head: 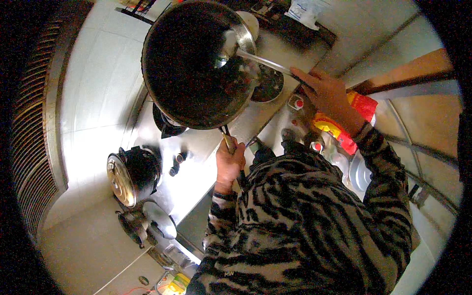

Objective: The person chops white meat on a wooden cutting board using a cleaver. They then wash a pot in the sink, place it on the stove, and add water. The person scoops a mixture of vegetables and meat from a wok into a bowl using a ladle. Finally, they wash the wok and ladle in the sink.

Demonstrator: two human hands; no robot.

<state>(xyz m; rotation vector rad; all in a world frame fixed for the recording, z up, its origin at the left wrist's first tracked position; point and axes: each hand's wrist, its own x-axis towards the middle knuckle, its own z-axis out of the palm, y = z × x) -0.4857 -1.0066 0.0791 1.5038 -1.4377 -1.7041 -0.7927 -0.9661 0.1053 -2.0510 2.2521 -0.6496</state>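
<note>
A large dark wok point(184, 70) fills the upper middle of the head view, raised and tilted so that its inside shows. Around its handle point(225, 134), my left hand point(229, 162) is closed. My right hand point(328, 97) grips a spatula or ladle point(263, 61) with a metal shaft and a dark grip. The head of this utensil reaches inside the wok at the right, against or close to its wall. Most of the wok's inside is too dark to tell what it holds. Partly hidden behind the wok's right rim is a round dark vessel point(271, 86).
A black pot point(143, 173) with a metal lid stands left on the steel counter, near two stove knobs point(177, 162). Below it are a loose lid point(160, 219) and a small pan point(131, 226). Red-and-yellow packaging point(346, 142) lies right of my body. A vented grille point(33, 129) lines the left.
</note>
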